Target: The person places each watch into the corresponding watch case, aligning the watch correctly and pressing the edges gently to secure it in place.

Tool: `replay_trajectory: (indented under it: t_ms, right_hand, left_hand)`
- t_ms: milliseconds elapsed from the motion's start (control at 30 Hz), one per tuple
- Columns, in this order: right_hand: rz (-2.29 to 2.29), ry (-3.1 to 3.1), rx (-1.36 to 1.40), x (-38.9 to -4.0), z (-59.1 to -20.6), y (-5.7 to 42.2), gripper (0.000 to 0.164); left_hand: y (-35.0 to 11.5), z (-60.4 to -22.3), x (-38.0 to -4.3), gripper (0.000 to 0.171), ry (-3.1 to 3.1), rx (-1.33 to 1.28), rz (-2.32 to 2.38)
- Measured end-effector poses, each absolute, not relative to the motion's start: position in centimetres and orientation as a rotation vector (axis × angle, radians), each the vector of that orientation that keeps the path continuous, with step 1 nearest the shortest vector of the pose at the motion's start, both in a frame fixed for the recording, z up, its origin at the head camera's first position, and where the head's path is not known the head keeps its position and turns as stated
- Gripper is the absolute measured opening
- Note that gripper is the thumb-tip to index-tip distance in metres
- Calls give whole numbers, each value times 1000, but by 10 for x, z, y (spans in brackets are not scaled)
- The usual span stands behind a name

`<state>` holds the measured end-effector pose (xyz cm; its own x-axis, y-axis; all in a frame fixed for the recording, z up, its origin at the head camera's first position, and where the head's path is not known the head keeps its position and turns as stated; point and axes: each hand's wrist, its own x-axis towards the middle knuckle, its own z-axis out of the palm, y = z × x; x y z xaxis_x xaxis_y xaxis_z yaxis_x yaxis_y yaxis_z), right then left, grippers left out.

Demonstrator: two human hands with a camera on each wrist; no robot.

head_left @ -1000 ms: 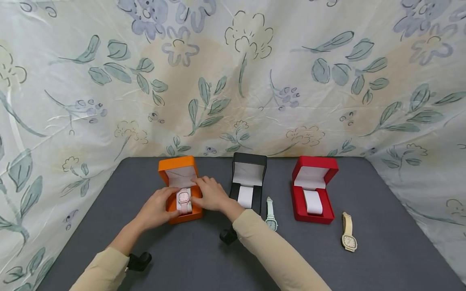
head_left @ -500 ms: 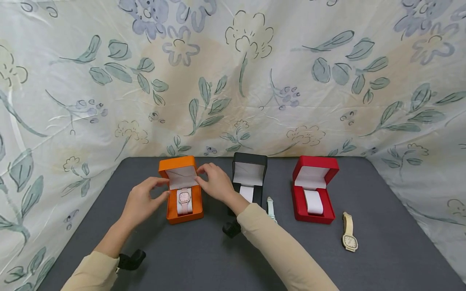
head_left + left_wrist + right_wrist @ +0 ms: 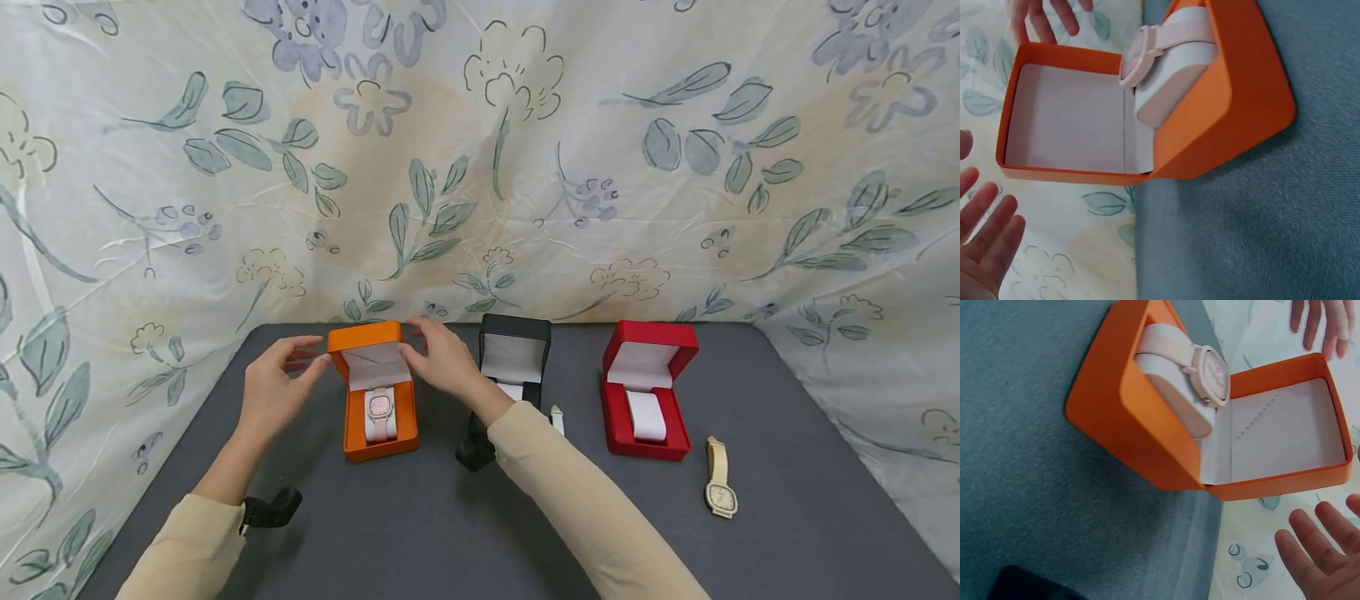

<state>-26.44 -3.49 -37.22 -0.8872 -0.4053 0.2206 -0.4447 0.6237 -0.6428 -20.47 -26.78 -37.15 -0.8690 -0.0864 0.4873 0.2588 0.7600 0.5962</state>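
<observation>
Holds nothing in the left hand (image 3: 276,385) or the right hand (image 3: 446,362), with loose, mostly straight fingers on either side of the raised lid (image 3: 365,335) of the orange watch box (image 3: 382,451), with the pink watch (image 3: 380,407) around the white cushion (image 3: 1175,87) inside.

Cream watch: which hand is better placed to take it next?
Probably the right hand: it is nearer the cream watch and holds nothing. The left hand is left of the orange box.
</observation>
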Motion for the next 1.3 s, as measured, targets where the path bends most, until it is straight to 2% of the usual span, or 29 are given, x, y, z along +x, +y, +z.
replay_trajectory:
  t_ms: [367, 600, 900, 1300]
  right_hand:
    - [1240, -2831, 661, -265, -366, -49, 49]
    - [1325, -2839, 613, -267, -369, -52, 46]
    - [1436, -2836, 611, -269, -373, -48, 45]
    - [1476, -2898, 645, -257, -364, -44, 42]
  left_hand:
    - [-267, -382, -232, 49, -2447, 102, -1220]
    - [-258, -376, -231, 60, -2543, 204, -1292]
    - [-256, -366, -225, 64, -2662, 228, -1398]
    - [-256, -361, -212, 61, -2745, 169, -1244]
